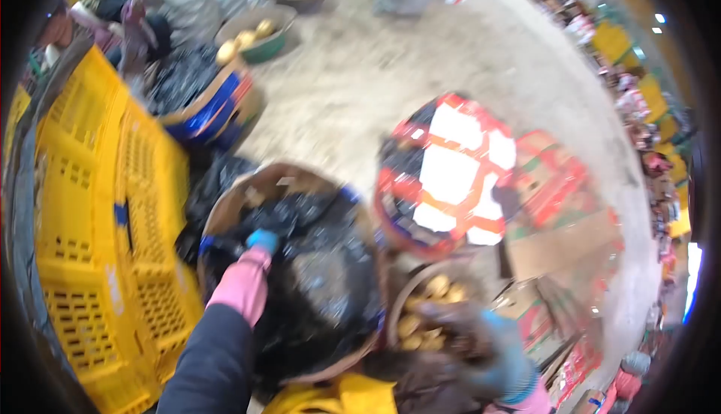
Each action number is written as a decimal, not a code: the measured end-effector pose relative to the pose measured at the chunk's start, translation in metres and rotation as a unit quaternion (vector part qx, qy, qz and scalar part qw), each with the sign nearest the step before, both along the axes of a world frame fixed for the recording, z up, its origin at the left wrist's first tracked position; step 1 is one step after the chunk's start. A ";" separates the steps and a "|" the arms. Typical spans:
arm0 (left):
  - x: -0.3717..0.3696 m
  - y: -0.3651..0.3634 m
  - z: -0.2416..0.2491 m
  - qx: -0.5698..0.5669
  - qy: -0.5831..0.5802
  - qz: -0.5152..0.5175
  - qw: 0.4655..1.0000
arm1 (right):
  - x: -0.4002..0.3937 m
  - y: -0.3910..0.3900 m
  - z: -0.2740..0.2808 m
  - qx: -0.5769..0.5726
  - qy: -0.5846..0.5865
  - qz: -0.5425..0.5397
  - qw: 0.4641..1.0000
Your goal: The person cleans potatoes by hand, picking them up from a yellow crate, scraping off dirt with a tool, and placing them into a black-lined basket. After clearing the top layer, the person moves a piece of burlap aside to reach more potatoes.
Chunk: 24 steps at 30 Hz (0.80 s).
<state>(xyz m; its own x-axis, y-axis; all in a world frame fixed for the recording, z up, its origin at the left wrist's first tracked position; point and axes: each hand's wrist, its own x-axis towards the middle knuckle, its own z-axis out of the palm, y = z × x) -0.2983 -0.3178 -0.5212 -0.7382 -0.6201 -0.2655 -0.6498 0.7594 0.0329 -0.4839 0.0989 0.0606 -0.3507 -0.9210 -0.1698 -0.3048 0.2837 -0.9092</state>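
My left hand (263,240), in a blue glove, is at the black plastic liner (330,226) of a large round cardboard container (289,170). Its fingers look closed on the plastic. Inside the liner lies a greyish see-through patch whose contents I cannot make out. My right hand (499,358), gloved in blue with a dark, dirty front, is smeared by motion over the right side of a basin (396,316). Yellow potato-like round produce (439,288) lies in that basin. Whether the right hand holds any is hidden by the blur.
Yellow slotted crates (113,211) stand at the left. A red-taped container (458,166) with bright white panels sits ahead right, beside flattened cardboard (559,249). Farther off are another lined box (203,102), a green basin (266,49) with yellow produce, and a person (135,31).
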 end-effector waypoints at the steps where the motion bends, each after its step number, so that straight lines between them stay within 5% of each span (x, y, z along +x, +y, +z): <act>1: -0.003 0.009 0.030 0.020 0.001 0.014 1.000 | -0.002 -0.005 0.012 0.008 0.048 0.005 0.999; 2: -0.003 0.012 0.048 0.026 0.006 0.021 0.999 | 0.000 -0.014 0.020 0.016 0.086 0.018 0.996; 3: -0.002 0.014 0.062 0.020 0.017 0.019 0.999 | 0.011 -0.012 -0.011 -0.170 0.071 -0.040 0.982; 6: -0.002 0.018 0.076 -0.149 0.171 -0.012 0.974 | 0.014 -0.018 0.002 -0.051 0.080 -0.027 0.995; 7: -0.012 0.038 0.118 0.123 0.030 0.207 0.970 | 0.019 -0.021 0.004 -0.059 0.027 -0.034 0.997; 8: -0.010 0.048 0.138 0.153 0.203 0.311 0.916 | 0.024 -0.025 0.006 -0.067 -0.024 -0.042 0.997; 10: 0.002 0.057 0.139 -0.007 0.275 0.214 0.937 | 0.030 -0.030 -0.002 -0.096 -0.003 -0.029 0.995; 13: 0.009 0.072 0.233 0.329 0.432 0.398 0.739 | 0.041 -0.038 -0.019 -0.153 0.091 -0.048 0.983; 14: -0.002 0.089 0.268 0.444 0.453 0.417 0.651 | 0.049 -0.037 -0.014 -0.120 0.185 -0.039 0.975; 16: 0.006 0.093 0.311 0.592 0.443 0.430 0.518 | 0.063 -0.041 -0.006 -0.098 0.194 -0.056 0.975; 18: 0.013 0.118 0.358 0.615 0.497 0.417 0.448 | 0.074 -0.045 -0.006 -0.104 0.222 -0.040 0.969; 20: 0.026 0.129 0.378 0.635 0.498 0.316 0.499 | 0.080 -0.055 -0.023 -0.114 0.238 -0.046 0.963; 21: 0.033 0.140 0.405 0.678 0.480 0.347 0.435 | 0.082 -0.058 -0.029 -0.119 0.246 -0.049 0.961; 24: 0.053 0.172 0.442 0.703 0.521 0.229 0.427 | 0.091 -0.058 -0.027 -0.140 0.160 -0.034 0.977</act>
